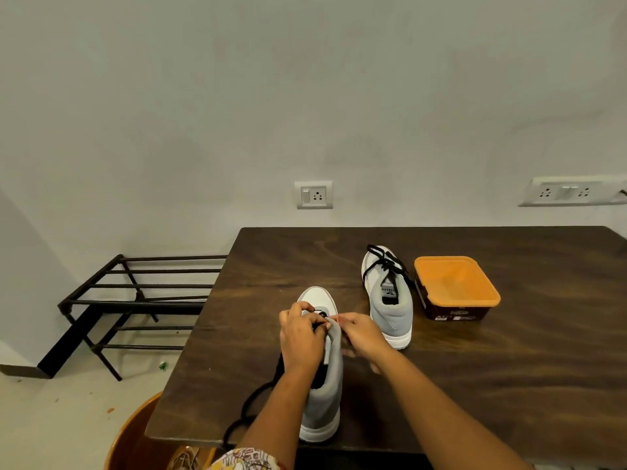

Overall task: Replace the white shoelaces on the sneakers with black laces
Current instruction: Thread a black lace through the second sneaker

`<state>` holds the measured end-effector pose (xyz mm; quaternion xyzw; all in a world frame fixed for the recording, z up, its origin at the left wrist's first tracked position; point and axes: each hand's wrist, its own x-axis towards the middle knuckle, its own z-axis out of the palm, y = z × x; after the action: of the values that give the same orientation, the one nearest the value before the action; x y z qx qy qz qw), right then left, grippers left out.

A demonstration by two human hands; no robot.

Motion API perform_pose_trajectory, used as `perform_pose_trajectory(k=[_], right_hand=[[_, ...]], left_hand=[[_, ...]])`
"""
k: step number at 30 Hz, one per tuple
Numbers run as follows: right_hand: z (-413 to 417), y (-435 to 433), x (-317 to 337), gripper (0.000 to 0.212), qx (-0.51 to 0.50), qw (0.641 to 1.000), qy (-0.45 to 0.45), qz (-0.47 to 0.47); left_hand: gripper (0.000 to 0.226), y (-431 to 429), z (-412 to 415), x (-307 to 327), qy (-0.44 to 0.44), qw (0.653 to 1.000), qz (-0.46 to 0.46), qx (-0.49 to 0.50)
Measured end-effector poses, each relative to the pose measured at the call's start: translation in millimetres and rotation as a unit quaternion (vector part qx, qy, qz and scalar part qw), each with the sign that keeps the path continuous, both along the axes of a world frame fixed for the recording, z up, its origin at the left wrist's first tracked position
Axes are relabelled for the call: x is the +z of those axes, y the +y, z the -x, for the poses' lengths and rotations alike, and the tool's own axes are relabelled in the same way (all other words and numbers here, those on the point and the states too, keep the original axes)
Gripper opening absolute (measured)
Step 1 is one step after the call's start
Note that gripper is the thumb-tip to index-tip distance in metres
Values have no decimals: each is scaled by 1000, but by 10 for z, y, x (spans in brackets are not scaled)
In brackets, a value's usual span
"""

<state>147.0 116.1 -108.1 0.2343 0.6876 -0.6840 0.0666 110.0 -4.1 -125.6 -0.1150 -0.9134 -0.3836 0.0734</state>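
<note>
**While One Sneaker Stands Laced, Black Lace Is Held at the Other**

As the near sneaker [322,405] is seen heel-first at the front edge of a dark wooden table [475,385], both hands are gathered over its lacing area. The left hand [300,337] is curled, its fingers closed on the black lace [280,371] just above the eyelets. From there the lace is trailed down the sneaker's left side, looped on the tabletop and hung over the front edge. The right hand [363,334] is set opposite, its fingertips pinched together on the tip of the grey tongue; whether lace is also caught between them cannot be told. The two hands are nearly touching.

The far sneaker [390,310], grey with a white sole, is placed further back and to the right, toe toward the wall. It is already threaded with a black lace whose ends are spread over its upper. Just beside it on the right, an orange-lidded box [456,286] is set on the table. Behind the table a wall socket [314,195] is mounted on a pale wall, and a black metal shoe rack [135,300] is stood on the floor to the left.
</note>
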Motion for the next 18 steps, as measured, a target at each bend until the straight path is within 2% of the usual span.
perform_pose_trajectory(k=[3, 6, 11, 13, 14, 16, 18], right_hand=[[89, -25, -63, 15, 4, 992, 9, -126], [148, -39, -94, 14, 37, 955, 16, -293], [114, -44, -166, 15, 30, 950, 3, -311], [99, -11, -149, 18, -26, 961, -14, -274], [101, 15, -109, 20, -82, 972, -8, -222], [108, 68, 47, 21, -205, 978, 35, -27], [115, 129, 272, 21, -270, 937, 97, 198]], left_hand=[[11, -13, -16, -6, 2, 1000, 11, 5], [11, -28, -23, 9, -3, 1000, 21, 6], [11, -31, -43, 39, 0, 999, 34, 1], [11, -35, -53, 43, 5, 999, 40, -1], [10, -34, -57, 48, 7, 999, 44, 0], [8, -39, -69, 54, 9, 999, 53, 5], [7, -40, -77, 66, 14, 998, 62, 12]])
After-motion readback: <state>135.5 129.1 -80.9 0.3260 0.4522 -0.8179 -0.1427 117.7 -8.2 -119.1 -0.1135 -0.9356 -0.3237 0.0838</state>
